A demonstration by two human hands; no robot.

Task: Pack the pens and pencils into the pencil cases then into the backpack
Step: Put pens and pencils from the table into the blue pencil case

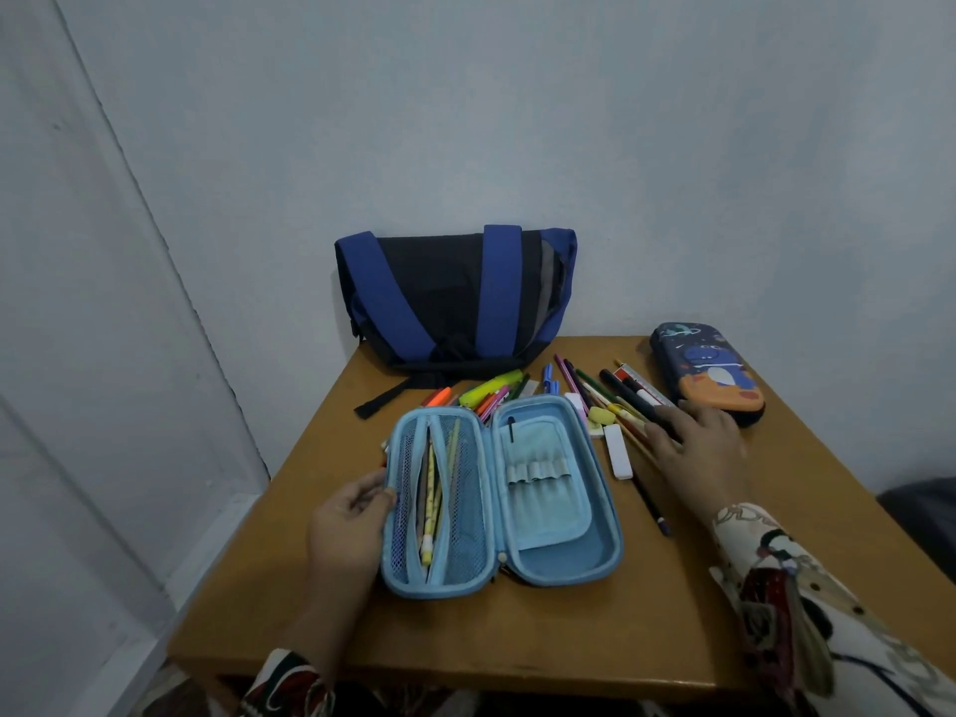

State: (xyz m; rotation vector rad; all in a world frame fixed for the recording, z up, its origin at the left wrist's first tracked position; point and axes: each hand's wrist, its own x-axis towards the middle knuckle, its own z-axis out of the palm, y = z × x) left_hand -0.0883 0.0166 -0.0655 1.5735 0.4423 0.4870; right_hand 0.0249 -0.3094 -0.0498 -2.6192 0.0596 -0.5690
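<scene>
From my feed I see a light-blue hard-shell pencil case [499, 496] lying open flat in the middle of the brown wooden counter [517, 639]. Its left half has a blue mesh pocket with a slit down the middle, and several pencils [432, 501] stand in it lengthwise, one yellow with a white eraser end. Its right half carries a pale blue fabric flap with a row of elastic loops; one dark pen sits at the flap's top corner.

My left hand [352, 530] grips the case's left edge, the thumb curled over the rim onto the mesh. My right hand [696, 450] lies on the right end of the loose pile, fingers bent over a black pen [636, 403]; I cannot tell whether they have actually closed around it.

The loose pens and pencils [564, 388] are scattered just behind the open case: a yellow highlighter [491, 388], orange and pink markers, a blue pen, coloured pencils, a yellow eraser and a white rectangular eraser [618, 451]. A dark pencil [653, 501] lies apart, to the right of the case.

A dark navy zipped pencil case [708, 372] with a space cartoon and an orange patch rests closed at the counter's far right. A blue-and-black fabric backpack [455, 297] leans against the pale wall [517, 121] at the back edge.
</scene>
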